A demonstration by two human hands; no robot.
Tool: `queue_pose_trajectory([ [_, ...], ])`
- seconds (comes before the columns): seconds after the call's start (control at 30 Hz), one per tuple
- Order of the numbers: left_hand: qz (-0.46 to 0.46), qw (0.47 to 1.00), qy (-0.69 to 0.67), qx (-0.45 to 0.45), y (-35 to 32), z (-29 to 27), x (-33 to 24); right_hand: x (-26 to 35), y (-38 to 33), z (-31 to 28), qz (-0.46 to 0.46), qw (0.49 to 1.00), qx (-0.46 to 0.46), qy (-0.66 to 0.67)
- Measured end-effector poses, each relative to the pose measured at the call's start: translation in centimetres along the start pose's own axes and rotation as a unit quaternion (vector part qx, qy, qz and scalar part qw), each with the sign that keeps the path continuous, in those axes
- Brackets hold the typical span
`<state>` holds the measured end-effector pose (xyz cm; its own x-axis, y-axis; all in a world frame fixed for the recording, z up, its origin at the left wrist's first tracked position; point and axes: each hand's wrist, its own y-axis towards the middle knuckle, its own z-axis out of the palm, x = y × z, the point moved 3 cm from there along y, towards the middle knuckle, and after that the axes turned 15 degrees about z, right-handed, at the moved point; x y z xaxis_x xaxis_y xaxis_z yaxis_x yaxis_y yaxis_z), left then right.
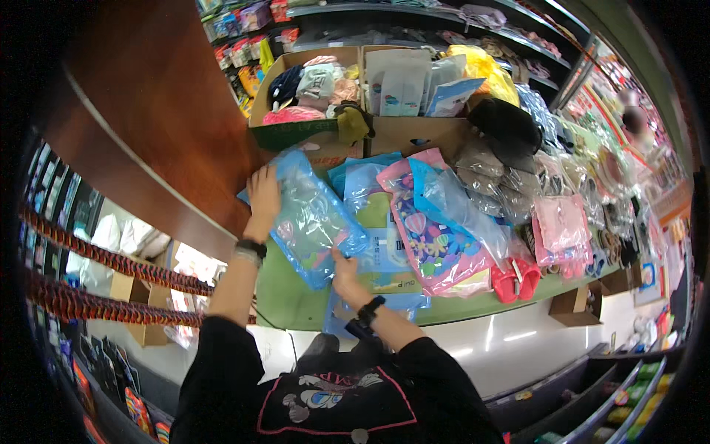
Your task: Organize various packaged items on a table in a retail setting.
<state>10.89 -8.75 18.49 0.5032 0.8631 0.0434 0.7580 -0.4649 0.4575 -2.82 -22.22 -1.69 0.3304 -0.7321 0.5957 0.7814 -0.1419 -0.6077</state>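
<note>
A blue plastic packaging bag (314, 203) with a clear front and printed balloon shapes is stretched at a slant over the green table (281, 300). My left hand (263, 196) grips its upper left edge, fingers bent over the film. At the lower right edge my right hand (345, 275) pinches the bag, thumb uppermost. Just right of it lie more blue packages (381, 248), partly covered. A pink flowered bag (433, 229) comes after them, with a blue and clear bag (462, 211) on top.
Behind stand a cardboard box of folded clothes (314, 92) and a box of grey packets (399, 81). A brown wooden panel (170, 111) rises close on the left. Wrapped hats (488, 170), a black cap (506, 129) and red slippers (516, 281) crowd the right side.
</note>
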Motion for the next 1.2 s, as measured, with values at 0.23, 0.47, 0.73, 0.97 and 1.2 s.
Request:
queue_pose_trajectory([
  [0.23,-0.264,0.929,-0.241,0.09,-17.7,8.0,-0.5,-3.5,-0.9,3.6,0.04,0.966,-0.159,0.202],
  [0.47,-0.414,0.588,-0.694,0.042,-18.8,11.4,-2.7,-6.4,0.9,3.5,-0.003,0.968,-0.078,0.239],
  [0.73,-0.38,0.7,-0.604,0.018,-18.6,11.4,1.7,-3.5,-1.7,1.0,0.037,0.995,0.058,0.066],
  [0.97,-0.391,0.686,-0.613,0.025,-18.3,10.7,4.7,-2.3,3.8,1.3,-0.012,0.997,-0.044,-0.065],
  [1.2,-0.258,0.865,-0.428,0.053,-20.3,12.7,6.8,1.4,9.5,4.7,-0.162,0.901,-0.089,-0.393],
])
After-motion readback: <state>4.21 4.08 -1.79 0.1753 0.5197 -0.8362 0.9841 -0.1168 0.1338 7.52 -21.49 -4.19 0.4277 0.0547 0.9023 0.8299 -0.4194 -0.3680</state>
